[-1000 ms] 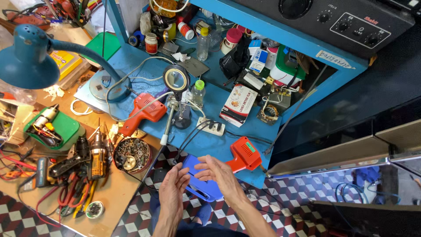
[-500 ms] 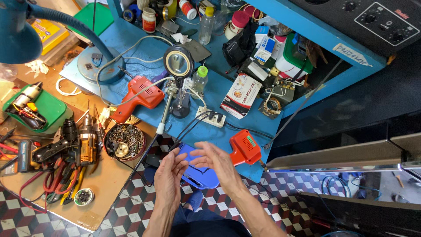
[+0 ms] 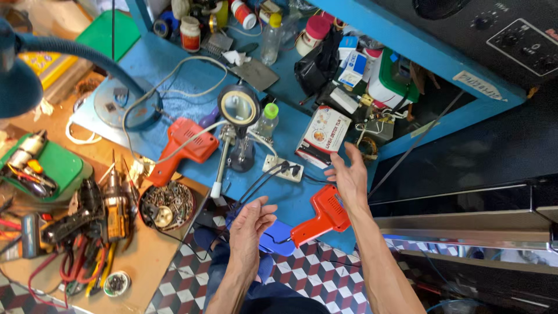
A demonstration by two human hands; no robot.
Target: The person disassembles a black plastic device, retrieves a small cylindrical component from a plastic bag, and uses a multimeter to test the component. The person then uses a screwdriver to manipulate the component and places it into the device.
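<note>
Both hands are held open and empty: the right hand (image 3: 350, 177) above an orange soldering gun (image 3: 323, 216) perched at the blue desk (image 3: 192, 75) edge, the left hand (image 3: 251, 224) nearby. A careless brush could knock it floorward.

Both hands empty, fingers spread. Left hand (image 3: 251, 224) hovers over the blue workbench (image 3: 174, 75) front edge, just above a blue object (image 3: 278, 244) partly hidden under it. Right hand (image 3: 350, 177) raised just above the red soldering gun (image 3: 322, 216) at the bench edge, near a white power strip (image 3: 282, 169). Second red soldering gun (image 3: 183, 142) lies left of a magnifier stand (image 3: 238, 110).
</note>
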